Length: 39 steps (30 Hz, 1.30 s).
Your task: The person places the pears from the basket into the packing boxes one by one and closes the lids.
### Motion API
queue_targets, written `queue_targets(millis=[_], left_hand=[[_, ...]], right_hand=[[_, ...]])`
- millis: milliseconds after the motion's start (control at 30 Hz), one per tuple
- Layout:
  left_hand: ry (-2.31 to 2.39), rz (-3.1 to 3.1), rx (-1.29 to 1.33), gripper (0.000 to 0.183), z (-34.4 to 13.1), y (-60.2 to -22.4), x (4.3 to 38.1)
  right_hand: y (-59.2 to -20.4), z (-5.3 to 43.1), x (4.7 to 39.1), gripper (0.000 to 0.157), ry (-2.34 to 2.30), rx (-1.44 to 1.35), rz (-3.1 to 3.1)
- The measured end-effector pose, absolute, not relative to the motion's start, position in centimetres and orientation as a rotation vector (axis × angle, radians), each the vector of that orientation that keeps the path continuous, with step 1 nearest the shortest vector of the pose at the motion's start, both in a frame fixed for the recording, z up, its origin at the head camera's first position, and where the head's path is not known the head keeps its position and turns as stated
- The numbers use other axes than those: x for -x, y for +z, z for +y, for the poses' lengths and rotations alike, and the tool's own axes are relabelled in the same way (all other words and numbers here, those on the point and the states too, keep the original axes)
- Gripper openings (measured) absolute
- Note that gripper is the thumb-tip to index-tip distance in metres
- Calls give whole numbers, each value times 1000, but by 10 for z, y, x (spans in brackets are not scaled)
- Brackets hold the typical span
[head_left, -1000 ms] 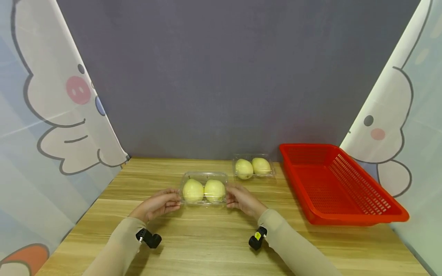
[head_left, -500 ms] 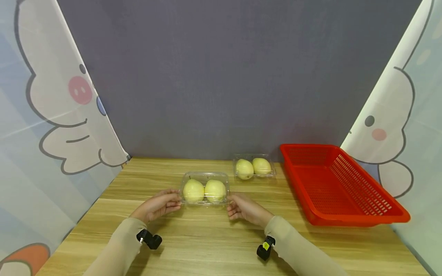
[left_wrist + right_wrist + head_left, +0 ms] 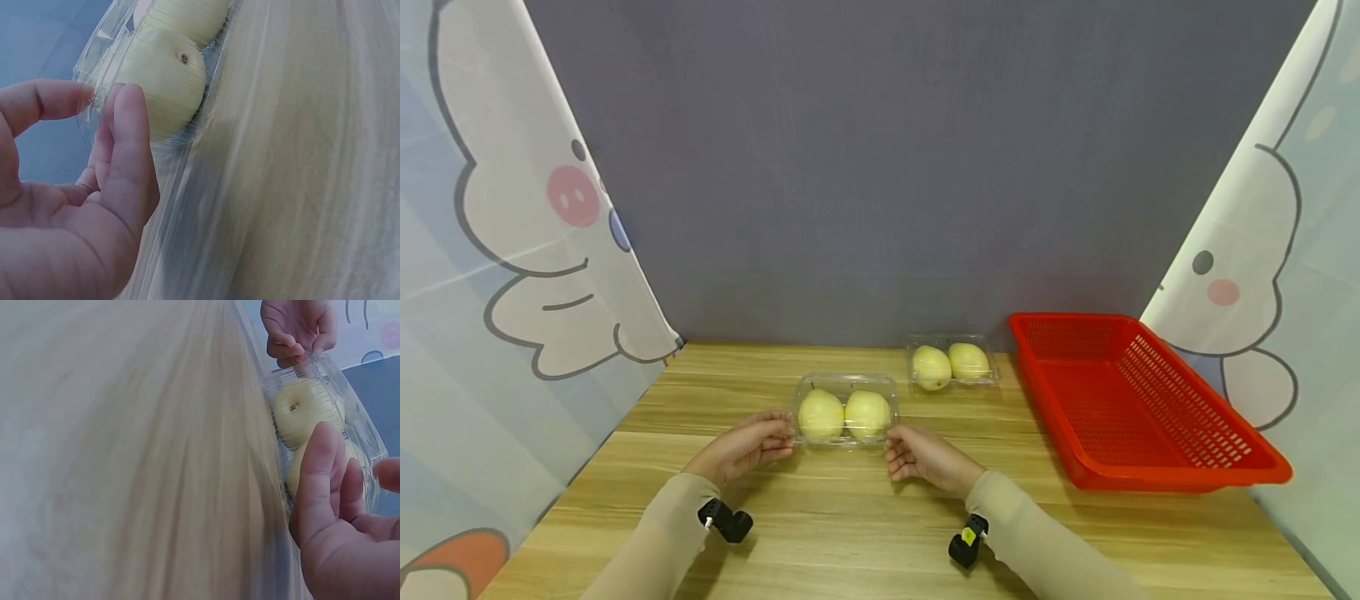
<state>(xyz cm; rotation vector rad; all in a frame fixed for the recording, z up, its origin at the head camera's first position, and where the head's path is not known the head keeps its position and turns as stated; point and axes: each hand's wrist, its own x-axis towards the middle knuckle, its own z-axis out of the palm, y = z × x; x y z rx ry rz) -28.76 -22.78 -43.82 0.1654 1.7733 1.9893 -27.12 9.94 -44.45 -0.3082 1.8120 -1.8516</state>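
Observation:
A clear plastic clamshell box (image 3: 844,382) with two pale yellow pears (image 3: 821,415) inside sits on the wooden table, lid down over the fruit. My left hand (image 3: 747,446) pinches its left end between thumb and fingers; the left wrist view shows the thumb tip (image 3: 86,95) on the rim. At the front right corner, my right hand (image 3: 934,458) holds the edge with its thumb and curled fingers. In the right wrist view those fingers (image 3: 320,469) hide part of the nearer pear (image 3: 299,465).
A second clear box (image 3: 992,375) with two more pears (image 3: 967,361) stands farther back, right of the middle. A red plastic basket (image 3: 1078,467) lies along the table's right side. A grey wall (image 3: 850,167) closes off the back, with printed curtains at both sides.
My right hand drew slightly away from the box's right end and lower, then came back to its front right corner. The left hand and the box stay in place.

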Motion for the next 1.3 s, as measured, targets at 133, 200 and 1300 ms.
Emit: queue_targets(millis=[133,200,1300], left_hand=[[1980,1789,-158,61,-227,-437,288],[1975,1794,-157,62,-227,-437,287],[1986,1783,-165,57,-227,-440,287]], right_hand=[[-444,98,272,22,-1861,303,1823],[-445,97,272,21,-1865,300,1827],[-447,97,274,17,-1859,342,1809]])
